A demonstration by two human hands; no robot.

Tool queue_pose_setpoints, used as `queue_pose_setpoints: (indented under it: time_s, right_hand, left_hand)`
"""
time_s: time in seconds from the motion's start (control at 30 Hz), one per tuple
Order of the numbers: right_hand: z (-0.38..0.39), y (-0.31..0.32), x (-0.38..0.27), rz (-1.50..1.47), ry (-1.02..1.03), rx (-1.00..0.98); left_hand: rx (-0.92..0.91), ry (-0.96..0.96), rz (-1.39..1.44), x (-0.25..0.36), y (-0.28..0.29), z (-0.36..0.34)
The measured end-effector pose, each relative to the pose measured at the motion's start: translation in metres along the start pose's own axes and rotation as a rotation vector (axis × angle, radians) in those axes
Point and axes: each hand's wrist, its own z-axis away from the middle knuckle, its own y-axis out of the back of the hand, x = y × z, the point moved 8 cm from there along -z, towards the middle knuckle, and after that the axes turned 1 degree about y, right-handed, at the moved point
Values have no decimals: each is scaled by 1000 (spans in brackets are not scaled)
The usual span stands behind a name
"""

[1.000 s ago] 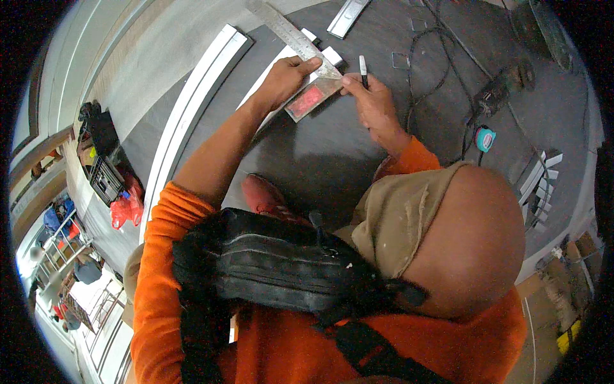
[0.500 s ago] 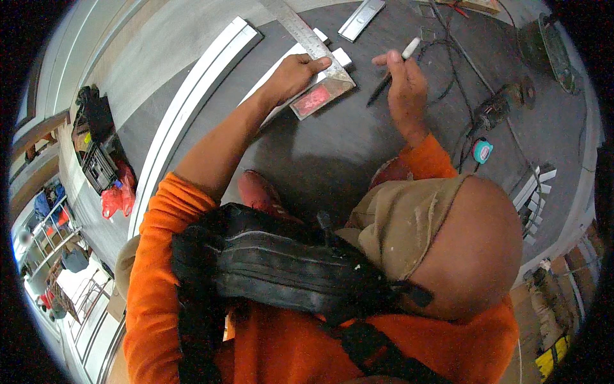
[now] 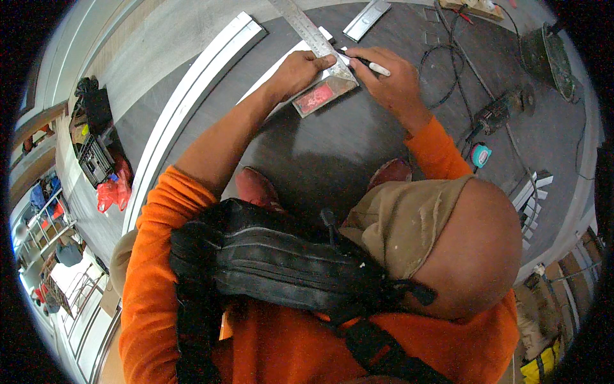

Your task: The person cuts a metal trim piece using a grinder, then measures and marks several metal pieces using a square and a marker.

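Observation:
My left hand (image 3: pixel 297 75) is closed on a metal try square (image 3: pixel 300 24), its thumb pressing near the corner where the blade meets the stock. The stock has a red panel and lies along the side nearer me. Under the square is a white strip of profile (image 3: pixel 263 83), partly hidden by the hand and blade. In my right hand (image 3: pixel 393 82) is a pinched marker pen (image 3: pixel 378 68) with a white end and a dark body. Its tip points left, at the blade's edge over the strip; whether it touches cannot be made out.
A long white profile (image 3: pixel 192 102) lies to the left, a short one (image 3: pixel 366 20) beyond the hands. On the right are an angle grinder (image 3: pixel 495 115) with its cable, a teal tape measure (image 3: pixel 480 155), a black bucket (image 3: pixel 547 61) and several short white offcuts (image 3: pixel 532 201).
My right hand has moved left to the square, and the pen has turned so its tip points at the blade. The left hand stays on the square.

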Motion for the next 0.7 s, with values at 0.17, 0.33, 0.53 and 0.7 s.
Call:
queue_pose_setpoints:
  time_s: [0.17,0.33,0.53,0.7]
  right_hand:
    - [10,13,-2,-93,-62,-14]
    - [33,21,22,56,-304,-94]
    - [83,-53,60,-303,-726,-284]
    - [80,-77,42,-610,-727,-155]
  left_hand:
    - [-35,54,25,2,-1,3]
    - [-22,29,57,-3,-3,-2]
    - [-174,122,99,-19,-9,-14]
    - [-308,-47,157,-20,-5,4]
